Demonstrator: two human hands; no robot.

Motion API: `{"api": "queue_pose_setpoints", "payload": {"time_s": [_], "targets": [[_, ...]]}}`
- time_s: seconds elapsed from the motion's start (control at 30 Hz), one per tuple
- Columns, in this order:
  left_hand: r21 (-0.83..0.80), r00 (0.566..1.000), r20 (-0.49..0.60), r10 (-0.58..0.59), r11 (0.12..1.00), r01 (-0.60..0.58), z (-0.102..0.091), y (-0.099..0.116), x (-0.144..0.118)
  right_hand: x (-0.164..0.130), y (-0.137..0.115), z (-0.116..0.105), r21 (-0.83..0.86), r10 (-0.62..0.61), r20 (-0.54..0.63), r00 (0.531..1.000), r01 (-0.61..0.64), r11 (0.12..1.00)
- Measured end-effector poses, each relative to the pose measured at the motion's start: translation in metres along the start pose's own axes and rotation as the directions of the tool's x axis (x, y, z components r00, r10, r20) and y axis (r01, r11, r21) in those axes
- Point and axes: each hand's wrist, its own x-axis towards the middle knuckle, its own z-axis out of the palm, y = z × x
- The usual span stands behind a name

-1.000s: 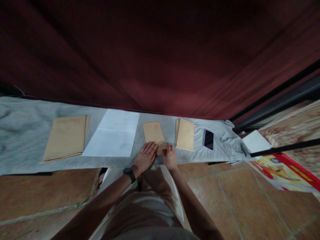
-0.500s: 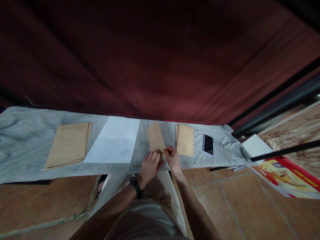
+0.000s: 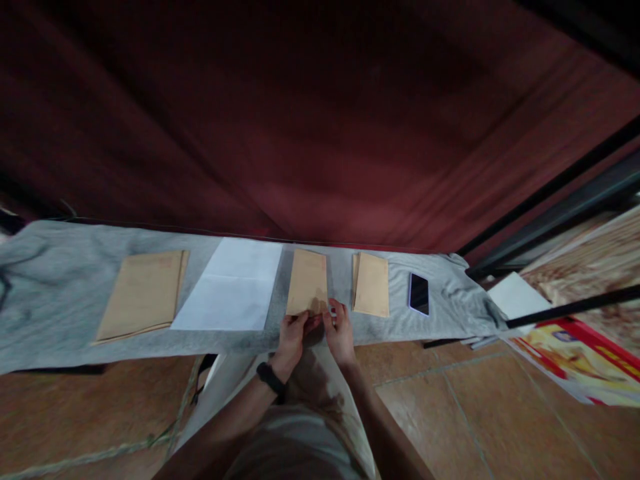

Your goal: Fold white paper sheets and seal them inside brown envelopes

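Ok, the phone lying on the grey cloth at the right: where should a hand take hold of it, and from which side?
Probably by its two long edges, coming straight down from above. The phone lies flat, screen up, on the grey cloth, with bare cloth on both sides. The right hand is nearer; the stack of brown envelopes stands apart on its left.
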Motion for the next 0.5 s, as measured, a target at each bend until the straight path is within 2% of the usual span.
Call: {"api": "queue_pose_setpoints", "payload": {"time_s": [0.07, 0.17, 0.23, 0.37, 0.43, 0.5], "targets": [[-0.012, 1.000, 0.001, -0.027, 1.000, 0.027, -0.001, -0.006, -0.003, -0.007, 0.017, 0.006, 0.024, 0.113, -0.016, 0.994, -0.112, 0.993], [-0.048, 0.998, 0.011, -0.058, 0.997, 0.059, -0.001, -0.013, -0.008, -0.011, 0.033, 0.011, 0.176, 0.282, 0.105, 0.954, -0.297, 0.939], [-0.068, 0.997, 0.024, -0.079, 0.994, 0.080, 0.000, -0.016, -0.010, -0.009, 0.036, 0.013, 0.272, 0.339, 0.164, 0.926, -0.373, 0.887], [-0.008, 0.989, 0.080, -0.128, 0.992, 0.129, -0.006, -0.019, -0.016, -0.001, 0.037, 0.015, 0.371, 0.356, 0.190, 0.915, -0.403, 0.837], [0.058, 0.980, 0.113, -0.161, 0.986, 0.155, -0.013, -0.019, -0.022, 0.001, 0.040, 0.014, 0.350, 0.364, 0.175, 0.915, -0.403, 0.845], [0.193, 0.982, 0.143, -0.124, 0.977, 0.095, -0.019, -0.017, -0.029, 0.002, 0.044, 0.013, 0.286, 0.353, 0.176, 0.919, -0.391, 0.875]]}}
